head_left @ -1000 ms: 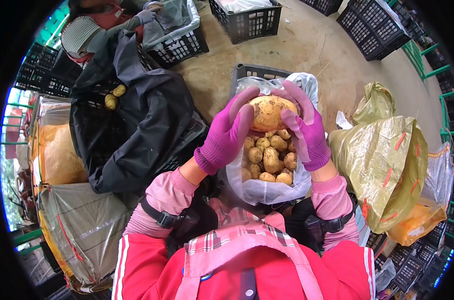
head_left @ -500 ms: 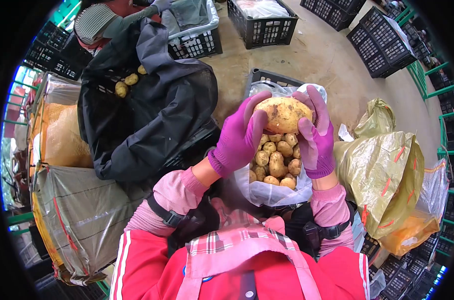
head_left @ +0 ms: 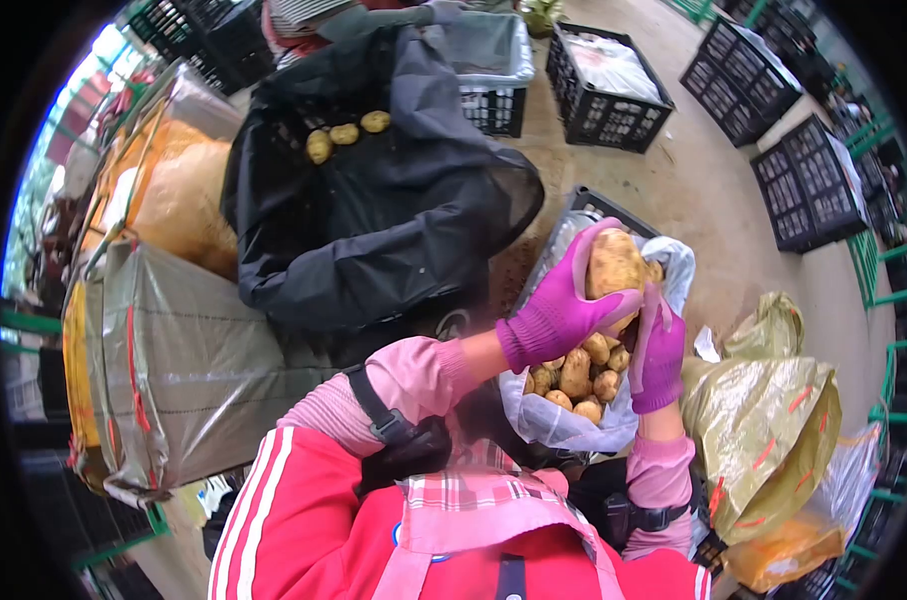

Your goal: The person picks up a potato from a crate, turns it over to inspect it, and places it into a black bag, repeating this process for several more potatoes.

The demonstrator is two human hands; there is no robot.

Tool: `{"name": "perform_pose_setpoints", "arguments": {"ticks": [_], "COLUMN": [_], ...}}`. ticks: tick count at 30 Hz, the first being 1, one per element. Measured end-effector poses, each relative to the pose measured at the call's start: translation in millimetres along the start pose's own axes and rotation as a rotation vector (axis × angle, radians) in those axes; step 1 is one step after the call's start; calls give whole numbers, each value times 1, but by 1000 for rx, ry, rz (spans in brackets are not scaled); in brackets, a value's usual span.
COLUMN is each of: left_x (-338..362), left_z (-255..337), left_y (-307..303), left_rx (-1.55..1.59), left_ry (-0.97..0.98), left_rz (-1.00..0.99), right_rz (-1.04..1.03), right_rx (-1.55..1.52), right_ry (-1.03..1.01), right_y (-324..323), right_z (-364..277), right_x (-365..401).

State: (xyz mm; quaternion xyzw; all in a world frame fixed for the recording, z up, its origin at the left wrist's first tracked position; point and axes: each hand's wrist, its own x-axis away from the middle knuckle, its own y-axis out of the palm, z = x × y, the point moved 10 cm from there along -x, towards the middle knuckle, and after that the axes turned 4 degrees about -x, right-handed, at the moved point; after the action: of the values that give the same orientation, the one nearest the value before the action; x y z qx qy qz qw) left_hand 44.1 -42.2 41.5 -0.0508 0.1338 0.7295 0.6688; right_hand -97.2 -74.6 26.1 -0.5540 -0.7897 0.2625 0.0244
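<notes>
My left hand [head_left: 566,308], in a purple knitted glove with a paler palm, is closed around a large potato [head_left: 616,264] with brown soil marks. The gloved right hand [head_left: 660,352] presses against the potato's lower right side, its fingers partly hidden. Both hands are above a black crate [head_left: 629,217] lined with a white plastic bag [head_left: 544,418]. Smaller potatoes [head_left: 576,373] fill the bag below the hands.
To the left, black cloth [head_left: 374,265] drapes a container with several potatoes [head_left: 345,134] inside. A grey woven sack [head_left: 189,365] stands beside it; yellowish sacks [head_left: 764,410] lie right. Black crates [head_left: 614,125] stand behind, and a person's sleeve [head_left: 359,22] shows at the top.
The view has swung left, shifting the surroundings rightward. The potato has turned from lying sideways to nearly upright. My right hand has dropped lower along it, while the left still grips it.
</notes>
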Motion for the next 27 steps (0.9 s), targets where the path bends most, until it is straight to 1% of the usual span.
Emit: {"name": "perform_pose_setpoints", "arguments": {"ticks": [1,2,3,5,6,7,9,10,11,12,13,14,15,16,17,20,21,22,23,25,26,27], "left_x": [-2,-1,-1,-1,-4,-9,-30,-41,-53,-60,-68,-60,-57,-50,-28,-15,-11,-6,-3,4,8,13], "left_z": [5,15,30,65,101,138,167,182,167,151,105,63,23,-12,-42,-109,-118,-140,-158,-186,-194,-205], "left_y": [-12,-24,-40,-72,-98,-130,-180,-200,-222,-244,-276,-309,-329,-349,-345,-377,-369,-366,-360,-346,-335,-326], "left_rx": [-156,-247,-138,79,-91,-259,-219,-693,-927,-1146,-1033,-968,-1085,-1188,-1511,-1277,-1134,-1046,-958,-942,-930,-1007], "left_ry": [2,15,54,139,231,309,263,386,317,285,-156,-587,-725,-825,-292,-335,-166,-161,-156,-207,-232,-251], "left_rz": [25,64,136,257,327,391,349,181,-5,-209,-275,-285,-512,-775,-1392,-1278,-1238,-1207,-1174,-1130,-1107,-1141], "right_rz": [23,38,66,82,63,65,72,83,95,62,31,-44,-121,-83,-49,-63,-50,-31,-39,-62,-105,-119], "right_rx": [-196,5,202,209,213,224,252,187,119,76,35,22,4,-50,-101,-320,-415,-514,-483,-412,-440,-415], "right_ry": [259,77,-109,-171,-223,-318,-503,-480,-457,-396,-334,-230,-125,-100,-69,43,89,132,119,98,144,160], "right_y": [6,9,13,21,31,41,69,80,92,104,115,128,147,145,141,139,138,138,137,135,137,137], "right_z": [28,-4,-33,-51,-61,-85,-137,-146,-154,-147,-141,-123,-101,-91,-79,-44,-34,-24,-22,-19,-17,-15], "right_x": [5,-1,-6,-16,-23,-27,-41,-54,-69,-82,-95,-108,-125,-128,-124,-119,-116,-114,-113,-109,-108,-109]}}
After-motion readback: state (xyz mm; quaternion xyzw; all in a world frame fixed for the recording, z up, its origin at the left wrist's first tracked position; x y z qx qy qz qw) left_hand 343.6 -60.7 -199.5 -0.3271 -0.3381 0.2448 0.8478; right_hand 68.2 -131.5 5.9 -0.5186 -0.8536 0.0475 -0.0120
